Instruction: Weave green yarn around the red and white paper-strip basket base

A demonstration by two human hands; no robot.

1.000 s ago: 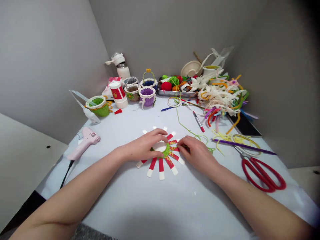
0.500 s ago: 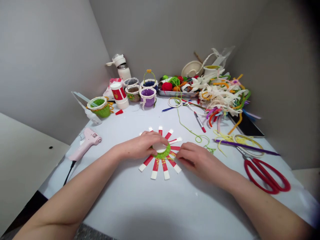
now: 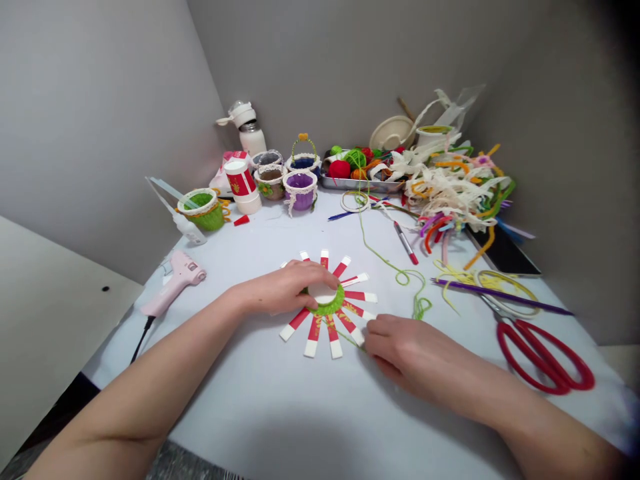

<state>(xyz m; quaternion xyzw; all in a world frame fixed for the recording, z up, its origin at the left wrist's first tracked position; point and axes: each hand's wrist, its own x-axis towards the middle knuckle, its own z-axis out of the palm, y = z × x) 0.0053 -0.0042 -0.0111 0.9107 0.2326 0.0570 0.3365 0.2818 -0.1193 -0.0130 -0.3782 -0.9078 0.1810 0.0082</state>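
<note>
A paper cup cut into red and white strips point(image 3: 327, 303) lies fanned out flat on the white table point(image 3: 280, 407). Green yarn point(image 3: 400, 275) is wound round its white base in a ring. My left hand point(image 3: 287, 288) presses down on the base, fingers curled over its rim. My right hand point(image 3: 403, 347) sits just right of and below the fan, fingers pinched on the green yarn strand that runs under the lower strips. The yarn trails away toward the back of the table.
Red scissors point(image 3: 543, 353) and a purple stick point(image 3: 500, 293) lie right. A pink glue gun point(image 3: 173, 283) lies left. At the back stand small woven baskets point(image 3: 299, 189), a red cup point(image 3: 240, 183), a green basket point(image 3: 204, 209), a tray of yarn balls point(image 3: 350, 167), pipe cleaners point(image 3: 450, 193) and a red pen point(image 3: 406, 243).
My right hand has drawn back from the cup's right side toward me, pulling the green yarn down across the lower strips. My left hand has stayed on the base.
</note>
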